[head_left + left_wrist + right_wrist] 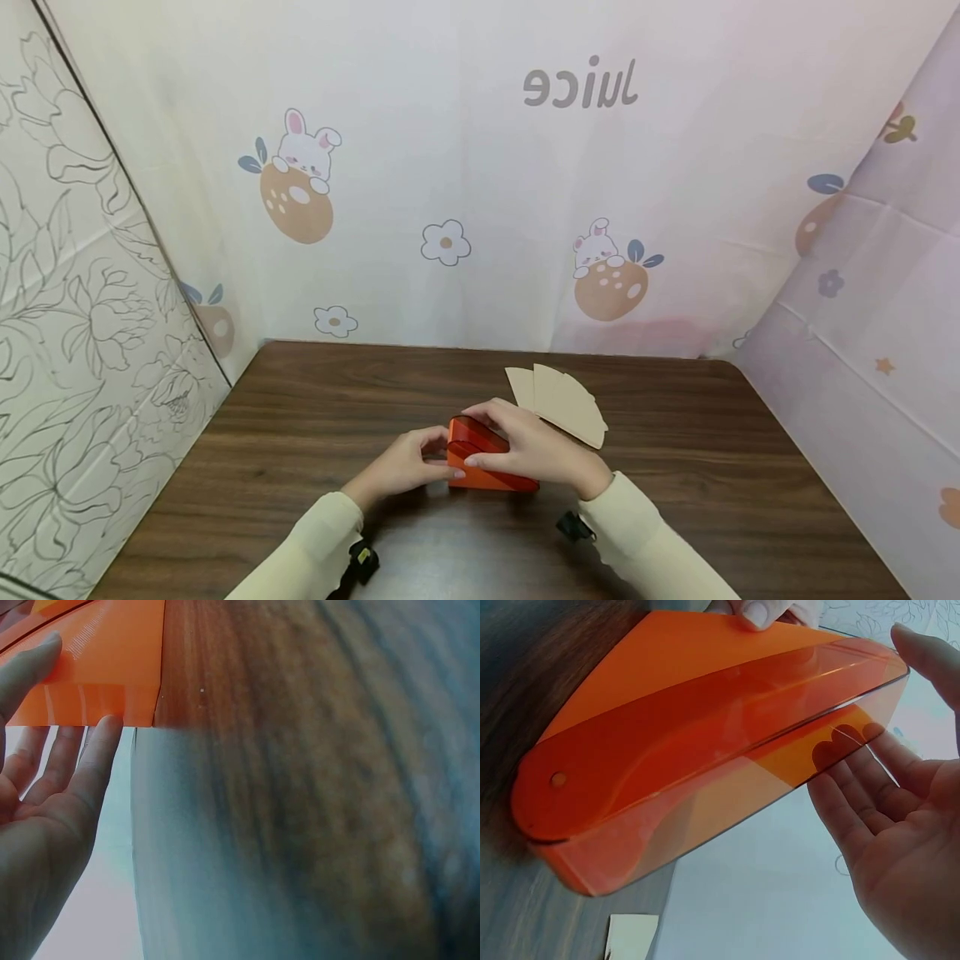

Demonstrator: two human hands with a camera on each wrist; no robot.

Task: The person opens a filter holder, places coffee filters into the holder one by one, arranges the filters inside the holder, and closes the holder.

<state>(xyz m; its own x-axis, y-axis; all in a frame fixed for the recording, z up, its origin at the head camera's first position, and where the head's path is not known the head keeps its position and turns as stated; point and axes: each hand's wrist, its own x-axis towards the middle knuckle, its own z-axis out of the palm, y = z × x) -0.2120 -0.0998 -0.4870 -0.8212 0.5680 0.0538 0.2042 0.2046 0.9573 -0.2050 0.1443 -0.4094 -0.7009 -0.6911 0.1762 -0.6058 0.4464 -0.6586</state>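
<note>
Head: orange case (480, 477) between left fingers (432, 435) and right fingers (489, 408), apparently gripped.

The box (675, 652) looks like smooth, opaque plastic with a soft sheen; its lid (705, 720) is glossy, see-through plastic with bright reflections. The cards (566, 408) look like matt, smooth paper or card. The table (337, 387) has a wood-grain surface, shiny near the front. The curtain (487, 158) seems matt, lightly creased cloth; the sleeves (637, 533), soft matt cloth.

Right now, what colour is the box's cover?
Translucent orange-red; the cover shows best in the right wrist view.
</note>
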